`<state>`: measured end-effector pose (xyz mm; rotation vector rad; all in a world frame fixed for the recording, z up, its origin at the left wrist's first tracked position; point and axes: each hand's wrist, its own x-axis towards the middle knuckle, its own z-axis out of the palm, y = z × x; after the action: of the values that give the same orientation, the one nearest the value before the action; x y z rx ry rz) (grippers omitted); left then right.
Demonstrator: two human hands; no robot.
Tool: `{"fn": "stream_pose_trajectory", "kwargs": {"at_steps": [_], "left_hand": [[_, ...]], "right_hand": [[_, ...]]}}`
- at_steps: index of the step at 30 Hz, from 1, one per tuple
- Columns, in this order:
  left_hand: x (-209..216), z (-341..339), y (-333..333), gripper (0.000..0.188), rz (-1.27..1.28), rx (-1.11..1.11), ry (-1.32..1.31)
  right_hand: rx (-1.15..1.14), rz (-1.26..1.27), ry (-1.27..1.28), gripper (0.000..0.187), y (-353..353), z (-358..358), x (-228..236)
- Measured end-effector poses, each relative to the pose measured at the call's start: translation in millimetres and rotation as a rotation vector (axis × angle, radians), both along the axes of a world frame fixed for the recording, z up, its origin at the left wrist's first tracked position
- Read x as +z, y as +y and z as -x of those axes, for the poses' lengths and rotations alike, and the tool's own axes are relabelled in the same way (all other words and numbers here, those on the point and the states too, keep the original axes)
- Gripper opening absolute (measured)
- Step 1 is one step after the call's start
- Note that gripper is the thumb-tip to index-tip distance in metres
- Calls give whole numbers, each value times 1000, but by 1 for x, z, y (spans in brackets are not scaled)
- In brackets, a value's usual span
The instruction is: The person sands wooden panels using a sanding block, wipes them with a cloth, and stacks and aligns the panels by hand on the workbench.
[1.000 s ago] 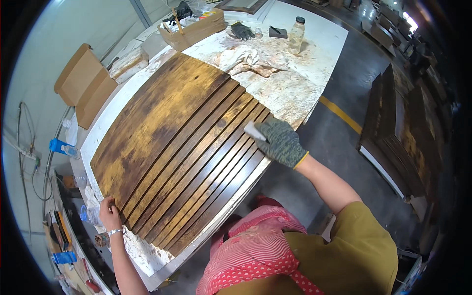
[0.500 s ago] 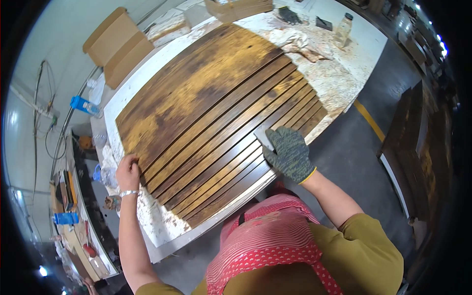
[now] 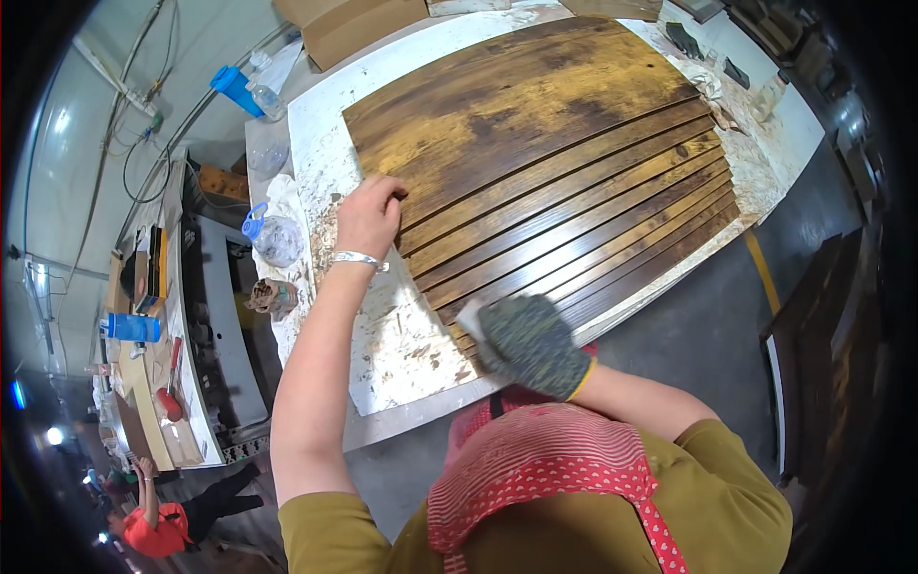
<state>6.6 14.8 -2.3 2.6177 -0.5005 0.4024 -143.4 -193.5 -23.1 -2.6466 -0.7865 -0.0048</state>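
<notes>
A brown, mottled wooden panel [image 3: 497, 124] with several parallel dark grooves lies on a white, stain-speckled table [image 3: 402, 378]. My bare left hand [image 3: 371, 215], with a silvery band at the wrist, is closed at the panel's left edge, its fingers curled there. My right hand [image 3: 535, 346] wears a dark grey-green knit glove. It is closed on a pale, flat pad [image 3: 470, 319], which rests over the panel's near left corner, at the ends of the grooved strips. The glove hides part of the pad and that corner.
A blue-capped bottle [image 3: 234, 88], a blue-handled clear jug [image 3: 277, 237] and a stained jar [image 3: 273, 297] stand left of the panel. Behind it is a cardboard box [image 3: 359, 24]. Dark panels [image 3: 822, 335] stand at right. A person in red [image 3: 158, 526] is at lower left.
My right hand has slid the pad leftward along the grooved strips to the near left corner. My left hand stays at the panel's left edge. The view has shifted, bringing a person in red into sight.
</notes>
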Motion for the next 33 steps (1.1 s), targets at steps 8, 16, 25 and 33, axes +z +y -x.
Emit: {"fn": "stream_pose_trajectory", "kwargs": {"at_steps": [8, 16, 25, 33], "left_hand": [[-2, 3, 4, 12, 43, -15, -25], [-11, -2, 7, 11, 93, -47, -57], [2, -9, 14, 16, 70, -36, 84], [-19, -36, 9, 47, -257, -57, 170]], "right_hand": [[161, -157, -222, 26, 38, -11, 12], [104, 1, -232, 27, 2, -19, 32], [61, -119, -170, 28, -36, -35, 10], [10, -23, -94, 29, -118, -52, 11]]}}
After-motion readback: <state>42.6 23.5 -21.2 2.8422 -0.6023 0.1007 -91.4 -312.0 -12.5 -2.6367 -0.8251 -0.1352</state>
